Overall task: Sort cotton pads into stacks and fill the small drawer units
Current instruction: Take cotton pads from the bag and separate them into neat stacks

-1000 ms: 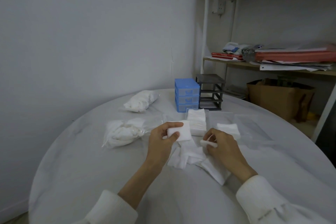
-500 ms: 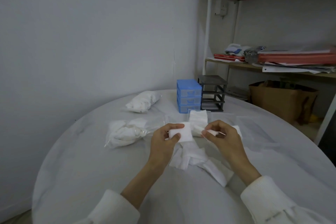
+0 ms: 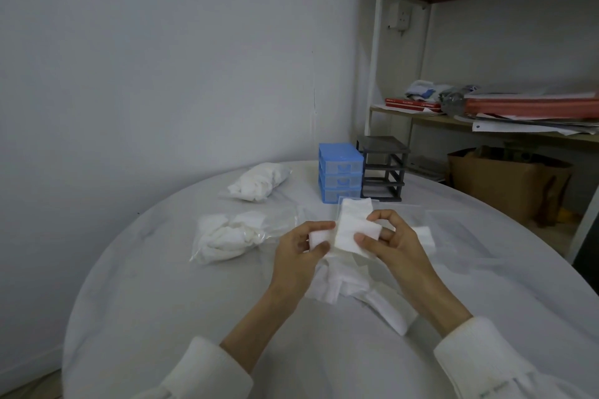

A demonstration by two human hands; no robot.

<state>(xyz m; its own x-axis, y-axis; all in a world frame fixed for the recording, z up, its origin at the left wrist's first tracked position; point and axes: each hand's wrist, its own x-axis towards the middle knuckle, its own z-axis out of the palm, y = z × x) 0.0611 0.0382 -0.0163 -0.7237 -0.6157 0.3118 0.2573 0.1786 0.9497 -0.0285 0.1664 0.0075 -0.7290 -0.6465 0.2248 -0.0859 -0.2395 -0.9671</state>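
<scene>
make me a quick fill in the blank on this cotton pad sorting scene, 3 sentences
1. The drawer unit with its drawers in place is coloured ____.
2. The dark drawer unit stands to the ____ of it.
3. The right hand pinches a cotton pad; the left hand holds a ____ of pads.

Missing words: blue; right; stack

Plain grey wall (image 3: 162, 58), cluttered wooden shelf (image 3: 518, 136), cardboard box (image 3: 499, 185).
</scene>
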